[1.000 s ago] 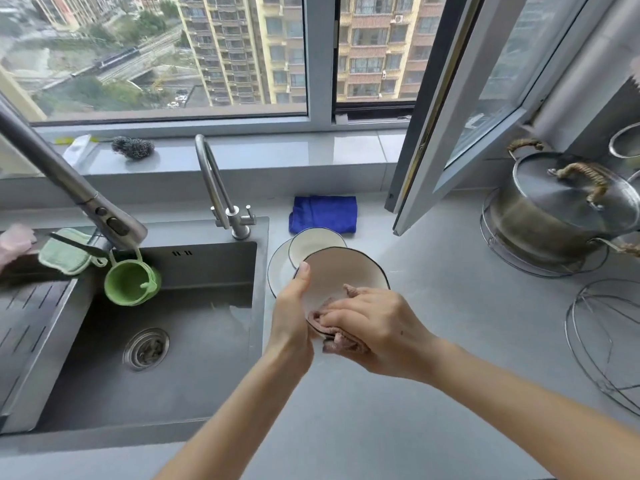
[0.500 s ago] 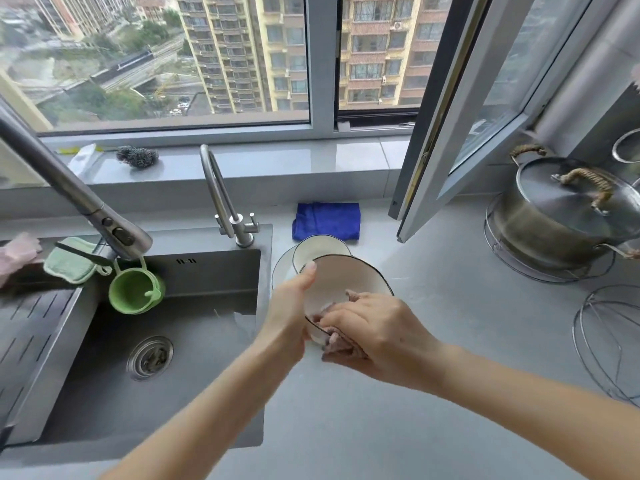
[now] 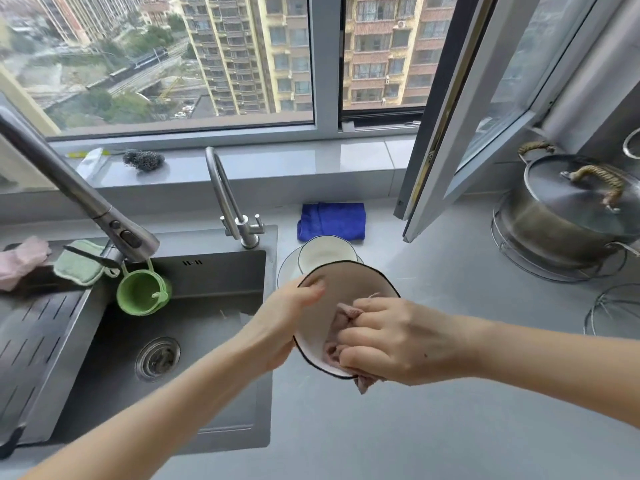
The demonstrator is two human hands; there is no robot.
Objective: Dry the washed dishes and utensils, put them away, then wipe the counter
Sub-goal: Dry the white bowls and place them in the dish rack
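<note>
I hold a black-rimmed dish [image 3: 332, 296] above the worktop [image 3: 450, 341], just right of the sink [image 3: 194, 327].

My left hand [image 3: 277, 323] grips its left rim and holds it tipped on edge, hollow facing right. My right hand [image 3: 391, 337] clutches a bunched pink cloth [image 3: 341, 317] pressed inside it. Behind, a white bowl [image 3: 325, 254] sits on a white plate [image 3: 287, 271], with a folded blue cloth [image 3: 331, 220] beyond.

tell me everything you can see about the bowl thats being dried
The bowl is cream-white and glossy, ceramic by the look of it, with a thin black line round its rim. It is held tilted above the counter, its inside facing the camera. The left hand grips its left edge, thumb over the rim. The right hand presses a bunched pinkish cloth into its lower inside, and a corner of the cloth hangs below the rim.
</note>
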